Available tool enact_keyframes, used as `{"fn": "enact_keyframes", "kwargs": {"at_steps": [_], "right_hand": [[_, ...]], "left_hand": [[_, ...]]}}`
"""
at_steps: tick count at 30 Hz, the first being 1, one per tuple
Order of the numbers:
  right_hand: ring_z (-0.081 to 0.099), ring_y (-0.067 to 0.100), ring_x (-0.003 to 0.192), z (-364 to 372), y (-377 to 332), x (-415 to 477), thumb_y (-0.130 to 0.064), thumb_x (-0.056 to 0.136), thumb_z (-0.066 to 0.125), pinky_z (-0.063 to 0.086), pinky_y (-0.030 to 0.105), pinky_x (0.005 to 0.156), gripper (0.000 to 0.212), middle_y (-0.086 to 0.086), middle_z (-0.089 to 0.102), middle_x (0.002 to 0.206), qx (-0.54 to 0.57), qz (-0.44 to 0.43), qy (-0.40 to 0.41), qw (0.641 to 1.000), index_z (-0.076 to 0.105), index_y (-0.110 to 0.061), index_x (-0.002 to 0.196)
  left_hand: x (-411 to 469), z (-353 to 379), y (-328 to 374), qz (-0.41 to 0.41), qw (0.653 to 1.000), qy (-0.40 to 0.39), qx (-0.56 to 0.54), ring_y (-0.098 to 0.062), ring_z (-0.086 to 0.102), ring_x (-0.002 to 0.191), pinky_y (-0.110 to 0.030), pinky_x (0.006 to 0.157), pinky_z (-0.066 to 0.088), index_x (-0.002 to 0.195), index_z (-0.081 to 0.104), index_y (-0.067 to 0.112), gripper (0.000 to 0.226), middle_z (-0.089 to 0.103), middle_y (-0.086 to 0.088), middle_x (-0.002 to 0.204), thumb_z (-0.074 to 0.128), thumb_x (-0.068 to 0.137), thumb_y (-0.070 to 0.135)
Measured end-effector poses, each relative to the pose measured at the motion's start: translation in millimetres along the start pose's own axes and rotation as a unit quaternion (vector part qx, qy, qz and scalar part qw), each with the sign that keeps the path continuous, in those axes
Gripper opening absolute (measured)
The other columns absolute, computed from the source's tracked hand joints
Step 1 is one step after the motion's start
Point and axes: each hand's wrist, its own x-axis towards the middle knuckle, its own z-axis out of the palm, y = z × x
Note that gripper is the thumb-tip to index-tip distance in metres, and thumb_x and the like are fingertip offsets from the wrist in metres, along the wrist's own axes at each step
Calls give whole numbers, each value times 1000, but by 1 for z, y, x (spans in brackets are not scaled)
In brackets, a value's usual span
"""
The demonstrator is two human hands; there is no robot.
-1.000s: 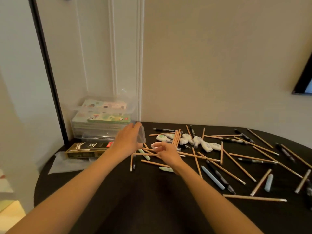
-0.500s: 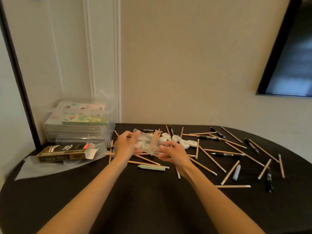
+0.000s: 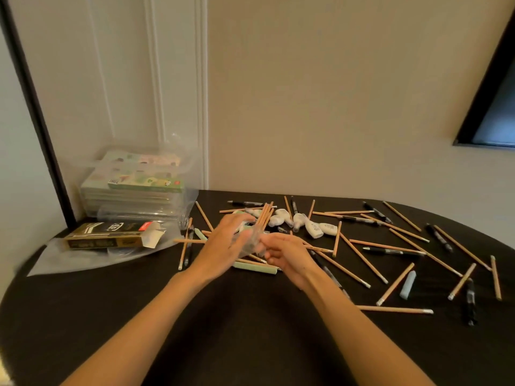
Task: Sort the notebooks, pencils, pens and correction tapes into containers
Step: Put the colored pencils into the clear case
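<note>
Both hands are meeting over the middle of the counter, a bit left of the main scatter.

- Left hand: wrapping a clear container, fingers over the top, thumb below. Motion blur on the fingertips.
- Right hand: fingers loosely curled, tips sitting at the container's near end. Can't tell if it's pinching the container or only touching it.
- A bundle of pencils is sticking out of the container's far end, angling up and away from the person.

Rest of the task items:
- Loose pencils are lying scattered across the right half of the counter, several crossing each other.
- Black pens are lying mixed in among them: one right of center, one near the right edge, one at the back.
- Correction tapes are sitting clustered just behind the hands, touching one another.
- Notebooks are lying stacked inside a clear bin in the back-left corner against the wall.

Other stuff:
- A brown-and-black carton is lying in front of the bin, its right-end flap hanging open, resting on a clear plastic sheet.
- A pale green stick is lying on the counter under the hands.
- A pale blue piece is lying among the pencils at right.
</note>
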Motion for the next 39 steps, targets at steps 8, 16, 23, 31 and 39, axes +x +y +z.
{"fn": "enact_keyframes", "kwargs": {"at_steps": [8,16,23,31,39], "right_hand": [[57,10,65,-1,-10,14,-9,88,58,49,22,67,17,6,64,76,-5,37,-46,998,67,0,100],[60,8,61,8,-14,22,-2,92,48,51,27,77,20,4,62,69,7,49,-67,997,64,2,102],[60,10,69,13,-20,29,-13,93,52,51,29,80,18,2,65,72,-36,31,-71,996,68,-6,98],[54,7,86,-8,9,28,-16,84,67,42,14,70,13,-1,60,93,-492,-29,-48,869,67,-10,96],[50,7,87,-16,17,31,-18,84,67,42,18,74,16,-2,56,95,-567,-53,-54,820,66,-11,98]], "left_hand": [[3,-8,3,20,996,-66,53,-1,39,114,-24,97,36,120,57,27,30,39,10,131,58,90,30],[3,-20,-8,-24,993,-89,68,-6,50,111,-23,93,45,139,38,23,75,52,5,127,75,75,34],[1,-17,-17,-81,993,-7,88,-4,48,100,-14,82,40,132,45,15,70,54,2,119,77,73,32],[-5,-10,-27,-139,986,77,52,-12,49,112,-25,93,41,135,41,13,75,54,0,123,79,72,24],[-7,3,-21,-131,985,97,56,-7,46,106,-20,88,37,129,48,14,66,52,1,117,79,72,26]]}}
